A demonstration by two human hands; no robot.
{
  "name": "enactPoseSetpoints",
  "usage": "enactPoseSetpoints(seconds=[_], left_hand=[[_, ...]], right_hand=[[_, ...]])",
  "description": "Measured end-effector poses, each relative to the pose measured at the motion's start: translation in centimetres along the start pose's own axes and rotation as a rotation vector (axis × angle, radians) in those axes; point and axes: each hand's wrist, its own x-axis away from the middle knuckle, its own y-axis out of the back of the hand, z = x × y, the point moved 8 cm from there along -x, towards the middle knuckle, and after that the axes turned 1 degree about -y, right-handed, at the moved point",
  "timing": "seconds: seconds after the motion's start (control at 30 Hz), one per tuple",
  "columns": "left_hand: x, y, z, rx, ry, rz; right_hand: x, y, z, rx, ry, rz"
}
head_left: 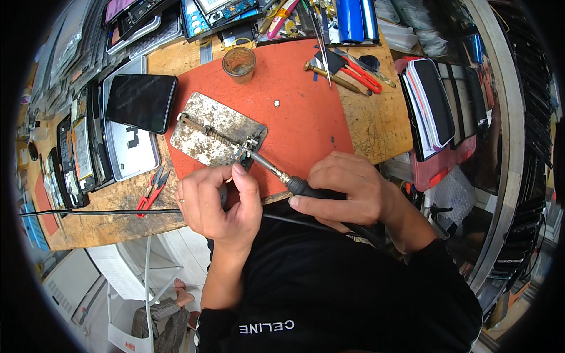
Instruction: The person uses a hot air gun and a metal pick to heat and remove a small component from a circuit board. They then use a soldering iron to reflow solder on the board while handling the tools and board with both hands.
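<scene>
My right hand (347,191) grips the dark handle of a soldering iron (268,164). Its metal shaft points up and left, with the tip at a small board (245,157) by the clamp end of a stained metal work holder (197,112). Close to that tip, my left hand (220,200) has thumb and forefinger pinched together beside the holder's lower edge. What they hold, if anything, is too small to make out. Under the holder lies a red-orange mat (294,76).
A small brown-stained cup (239,63) and tweezers (323,50) are at the mat's far side. Red-handled cutters (154,191) lie left, near a black phone screen (141,103). A black cable (100,212) crosses the wooden table. Red-handled pliers (360,75) lie right of the mat.
</scene>
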Motion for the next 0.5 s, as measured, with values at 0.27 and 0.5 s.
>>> enactPoseSetpoints(seconds=[0.27,0.5], left_hand=[[0.07,0.02,0.02,0.018,-0.005,0.016],[0.06,0.08,0.03,0.0,-0.004,0.01]], right_hand=[[-0.03,0.15,0.24,0.008,-0.024,0.019],[-0.01,-0.01,0.17,0.026,0.009,0.003]])
